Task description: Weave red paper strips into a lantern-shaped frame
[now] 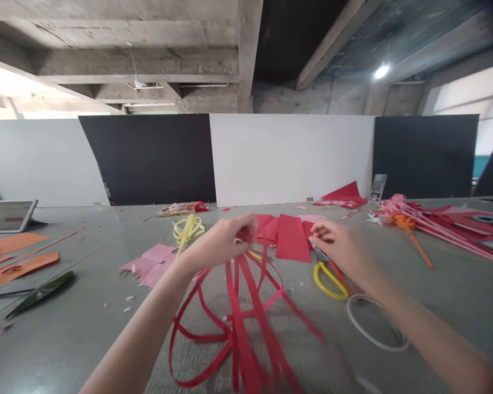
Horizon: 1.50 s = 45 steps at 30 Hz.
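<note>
Red paper strips (239, 317) hang in loops and long tails from my left hand (232, 238), whose fingers are pinched round their gathered top. My right hand (332, 241) is raised to the right, over the scissors with yellow and orange handles (331, 282). Its fingers are curled together near the scissors' blade end; whether they hold anything is too small to make out. Between and beyond the hands lie red paper sheets (292, 239). A white ring (373, 328) lies under my right forearm.
Pink paper (152, 265) and a yellow strip flower (188, 230) lie left of centre. Farther left are orange paper (24, 271), a green leaf (45, 293) and a tablet (9, 216). Pink strips (402, 208) and an orange flower (413, 235) lie at right.
</note>
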Tool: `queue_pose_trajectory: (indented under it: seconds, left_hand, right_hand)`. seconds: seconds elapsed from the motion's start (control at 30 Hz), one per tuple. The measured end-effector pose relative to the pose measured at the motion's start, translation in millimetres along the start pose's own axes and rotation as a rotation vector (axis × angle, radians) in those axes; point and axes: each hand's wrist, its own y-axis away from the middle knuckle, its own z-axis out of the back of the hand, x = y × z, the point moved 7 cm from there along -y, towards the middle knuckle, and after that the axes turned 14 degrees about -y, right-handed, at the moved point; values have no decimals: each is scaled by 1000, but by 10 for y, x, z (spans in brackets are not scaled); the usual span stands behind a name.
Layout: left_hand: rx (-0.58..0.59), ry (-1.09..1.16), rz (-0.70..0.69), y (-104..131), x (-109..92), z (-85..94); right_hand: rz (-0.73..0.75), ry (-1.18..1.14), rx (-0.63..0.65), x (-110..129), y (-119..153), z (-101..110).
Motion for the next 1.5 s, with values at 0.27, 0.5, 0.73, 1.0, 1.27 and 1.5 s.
queue_pose_trajectory:
  seconds: [0.27, 0.5, 0.73, 1.0, 1.27, 1.5]
  left_hand:
    - [-266, 184, 5, 105, 21, 323]
    - [-382, 430, -134, 123, -84, 318]
    - [-276, 470, -189, 71, -198, 155]
    - [-161, 316, -174, 44, -244, 106]
    - [22, -91, -195, 47, -315, 32]
    - [-216, -505, -231, 67, -368, 57]
  right_hand:
    - [-31, 24, 222, -229, 46, -274]
    - [-73, -594, 411, 349, 168, -437]
    - [-95, -838, 449, 544, 274, -573]
    - [-231, -892, 490, 482, 275, -569]
    - [-206, -869, 392, 480, 201, -417]
    - [-173, -787, 344, 471, 204, -333]
